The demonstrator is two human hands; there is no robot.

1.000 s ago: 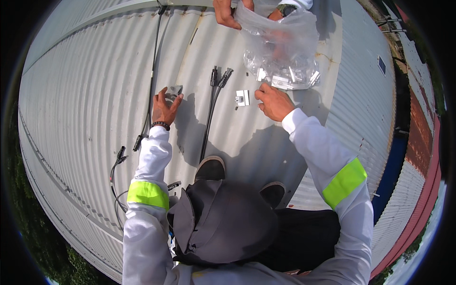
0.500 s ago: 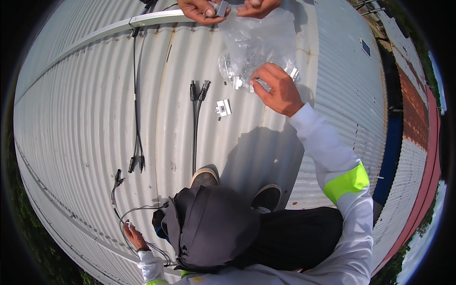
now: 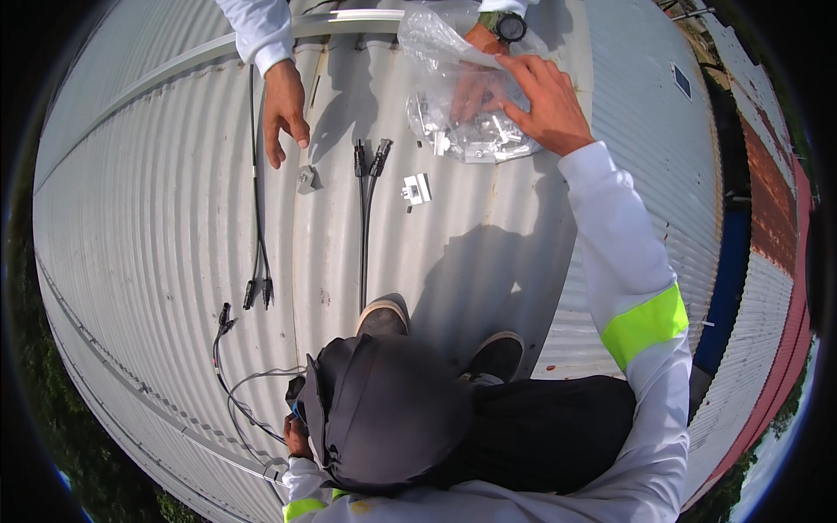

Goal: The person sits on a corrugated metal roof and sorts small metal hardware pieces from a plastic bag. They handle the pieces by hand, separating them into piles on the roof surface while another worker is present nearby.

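My right hand grips the edge of a clear plastic bag, thumb apart from the fingers with plastic between them. Inside the bag lie several silver metal clamps. At the lower left, my left hand is partly hidden behind my dark trousers; black cables run up to it, and its fingers hardly show. A co-worker's hand with a watch reaches into the bag from the far side. The co-worker's other hand hangs above a grey metal clamp on the roof.
A silver clamp lies on the corrugated metal roof beside a pair of black connectors. Another black cable pair runs along the left. A metal rail crosses the far side. My shoe stands near the middle.
The co-worker has put the grey clamp on the roof and reached a hand into the bag. My right hand has moved up to the bag's edge; my left hand has moved right, behind my trousers.
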